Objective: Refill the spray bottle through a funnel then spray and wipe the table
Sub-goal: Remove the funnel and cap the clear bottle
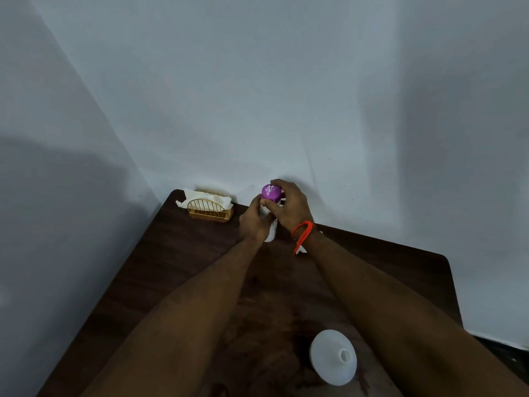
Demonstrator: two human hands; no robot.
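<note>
Head view: dark table [171, 253], corner against wall. Spray bottle [270, 233] stands at far edge; left hand [253, 222] wraps its white body to brace it, right hand [289, 209] fingers curl round purple cap [271, 192], likely twisting. Funnel [333, 357] sits mouth-down near edge, in reach. Napkin holder [210, 209] far left for wiping.

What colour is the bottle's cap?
Purple, on the cap in the head view.
</note>
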